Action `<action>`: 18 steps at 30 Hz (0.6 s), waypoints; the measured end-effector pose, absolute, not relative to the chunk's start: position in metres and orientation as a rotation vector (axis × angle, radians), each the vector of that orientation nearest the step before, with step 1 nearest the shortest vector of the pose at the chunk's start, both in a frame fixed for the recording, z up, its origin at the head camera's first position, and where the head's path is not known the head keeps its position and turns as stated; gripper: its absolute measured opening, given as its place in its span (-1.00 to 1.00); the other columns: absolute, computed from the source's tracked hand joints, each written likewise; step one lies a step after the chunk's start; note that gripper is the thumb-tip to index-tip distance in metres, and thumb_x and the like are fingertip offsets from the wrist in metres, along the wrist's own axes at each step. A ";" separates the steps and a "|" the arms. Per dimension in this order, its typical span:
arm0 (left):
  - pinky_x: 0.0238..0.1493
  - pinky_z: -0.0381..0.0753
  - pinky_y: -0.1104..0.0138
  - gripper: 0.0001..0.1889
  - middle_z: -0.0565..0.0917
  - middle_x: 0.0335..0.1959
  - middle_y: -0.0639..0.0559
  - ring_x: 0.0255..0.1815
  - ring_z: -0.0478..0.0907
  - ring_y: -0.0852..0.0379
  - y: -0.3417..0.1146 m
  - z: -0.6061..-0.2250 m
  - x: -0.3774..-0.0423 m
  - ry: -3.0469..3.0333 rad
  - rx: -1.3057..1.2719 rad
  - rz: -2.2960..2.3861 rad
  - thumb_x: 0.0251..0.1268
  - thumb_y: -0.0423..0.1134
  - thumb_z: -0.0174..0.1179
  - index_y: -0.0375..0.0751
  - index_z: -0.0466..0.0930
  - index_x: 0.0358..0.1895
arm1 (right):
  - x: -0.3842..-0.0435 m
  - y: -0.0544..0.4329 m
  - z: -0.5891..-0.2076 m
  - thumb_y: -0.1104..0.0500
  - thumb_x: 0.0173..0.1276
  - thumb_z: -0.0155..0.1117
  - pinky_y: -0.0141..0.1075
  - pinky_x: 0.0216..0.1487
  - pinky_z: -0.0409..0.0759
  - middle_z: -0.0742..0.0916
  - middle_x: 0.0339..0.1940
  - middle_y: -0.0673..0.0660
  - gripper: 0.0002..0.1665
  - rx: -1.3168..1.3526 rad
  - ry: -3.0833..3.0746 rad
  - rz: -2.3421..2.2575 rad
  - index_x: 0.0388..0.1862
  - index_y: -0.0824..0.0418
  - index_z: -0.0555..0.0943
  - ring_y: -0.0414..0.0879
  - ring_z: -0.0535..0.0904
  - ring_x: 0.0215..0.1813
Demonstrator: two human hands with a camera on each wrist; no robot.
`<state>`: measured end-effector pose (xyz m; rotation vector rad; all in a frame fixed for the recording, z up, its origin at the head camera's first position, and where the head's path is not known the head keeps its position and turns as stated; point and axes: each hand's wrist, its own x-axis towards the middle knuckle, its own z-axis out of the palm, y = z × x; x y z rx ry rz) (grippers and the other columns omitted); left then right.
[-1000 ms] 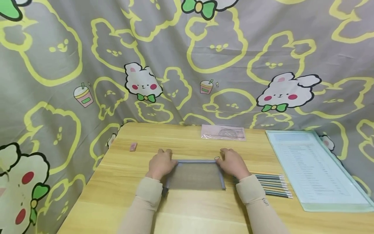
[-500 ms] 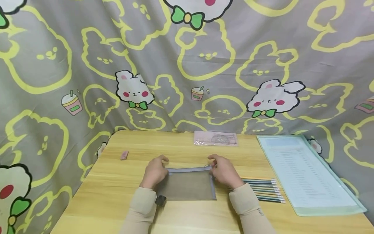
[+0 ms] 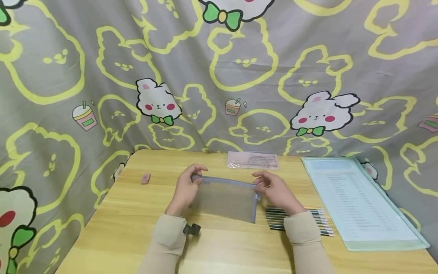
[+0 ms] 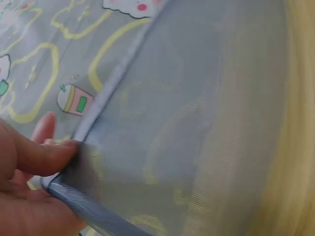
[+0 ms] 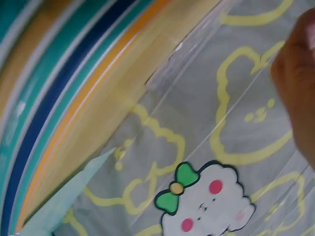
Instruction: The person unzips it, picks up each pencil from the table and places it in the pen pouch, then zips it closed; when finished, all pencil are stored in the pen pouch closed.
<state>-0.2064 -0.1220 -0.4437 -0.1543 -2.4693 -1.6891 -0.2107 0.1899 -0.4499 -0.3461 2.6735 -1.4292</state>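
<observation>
A grey mesh zip pouch with a blue-grey edge is lifted off the wooden table, its top edge raised and tilted toward me. My left hand pinches its top left corner; in the left wrist view the thumb presses on the mesh pouch. My right hand pinches the top right corner by the zip end. The right wrist view shows only part of that hand, the pencils and the curtain.
A row of several pencils lies right of the pouch. A pale green document folder lies at the right edge. A clear pink packet sits at the back, a small pink eraser at the left. Rabbit-print curtain surrounds the table.
The pouch lay flat on the table with both hands at its top corners; now both hands have lifted its top edge up and back, and the pouch hangs tilted.
</observation>
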 end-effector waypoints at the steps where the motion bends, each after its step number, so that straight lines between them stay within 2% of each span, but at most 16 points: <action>1: -0.07 0.52 0.35 -0.62 0.53 -0.10 -0.06 -0.10 0.48 0.03 -0.121 -0.444 -0.208 -2.441 -0.163 -1.717 0.40 -0.63 0.18 -0.12 0.68 0.10 | -0.211 0.195 -0.448 0.32 0.45 0.36 -0.22 -0.05 0.65 0.78 0.02 0.18 -0.50 -0.351 2.656 -1.446 0.35 0.29 0.59 -0.03 0.69 -0.03; 6: -0.08 0.50 0.32 -0.61 0.50 -0.14 -0.08 -0.10 0.46 0.00 -0.116 -0.444 -0.212 -2.386 -0.189 -1.810 0.36 -0.66 0.14 -0.20 0.67 0.10 | -0.209 0.211 -0.441 0.30 0.45 0.39 -0.28 -0.11 0.64 0.76 0.09 0.25 -0.51 -0.372 2.560 -1.539 0.33 0.32 0.59 -0.02 0.66 0.01; 9: 0.03 0.45 0.20 -0.61 0.54 -0.04 -0.13 -0.01 0.44 -0.03 -0.112 -0.442 -0.208 -2.512 -0.186 -1.562 0.31 -0.60 0.14 -0.17 0.66 0.12 | -0.207 0.210 -0.437 0.33 0.44 0.39 -0.32 -0.07 0.66 0.76 0.05 0.25 -0.55 -0.404 2.534 -1.565 0.28 0.33 0.60 -0.03 0.66 0.01; 12: 0.21 0.41 -0.02 -0.66 0.59 0.13 -0.14 0.17 0.45 -0.13 -0.097 -0.436 -0.200 -2.608 -0.219 -1.106 0.30 -0.38 0.29 -0.09 0.68 0.13 | -0.205 0.203 -0.435 0.37 0.40 0.40 -0.35 -0.02 0.69 0.75 -0.02 0.20 -0.56 -0.440 2.509 -1.575 0.24 0.31 0.62 -0.03 0.66 0.01; 14: 0.37 0.31 -0.25 -0.66 0.61 0.22 -0.13 0.32 0.44 -0.23 -0.082 -0.432 -0.193 -2.611 -0.279 -0.829 0.31 -0.18 0.40 -0.04 0.69 0.14 | -0.204 0.196 -0.434 0.40 0.37 0.41 -0.33 0.01 0.70 0.75 -0.06 0.18 -0.55 -0.482 2.489 -1.574 0.24 0.31 0.62 -0.02 0.67 0.00; 16: 0.45 0.15 -0.46 -0.60 0.66 0.26 -0.09 0.45 0.43 -0.29 -0.066 -0.430 -0.186 -2.599 -0.379 -0.645 0.32 0.01 0.44 0.00 0.70 0.15 | -0.204 0.189 -0.434 0.41 0.35 0.43 -0.32 0.02 0.71 0.75 -0.09 0.15 -0.53 -0.526 2.469 -1.570 0.23 0.30 0.63 -0.01 0.68 -0.02; 18: 0.46 0.06 -0.55 -0.58 0.71 0.23 0.00 0.49 0.45 -0.25 -0.053 -0.431 -0.178 -2.598 -0.490 -0.535 0.33 0.11 0.43 0.05 0.70 0.16 | -0.203 0.181 -0.434 0.41 0.34 0.43 -0.29 0.01 0.72 0.76 -0.11 0.14 -0.53 -0.574 2.449 -1.568 0.22 0.29 0.63 -0.01 0.70 -0.05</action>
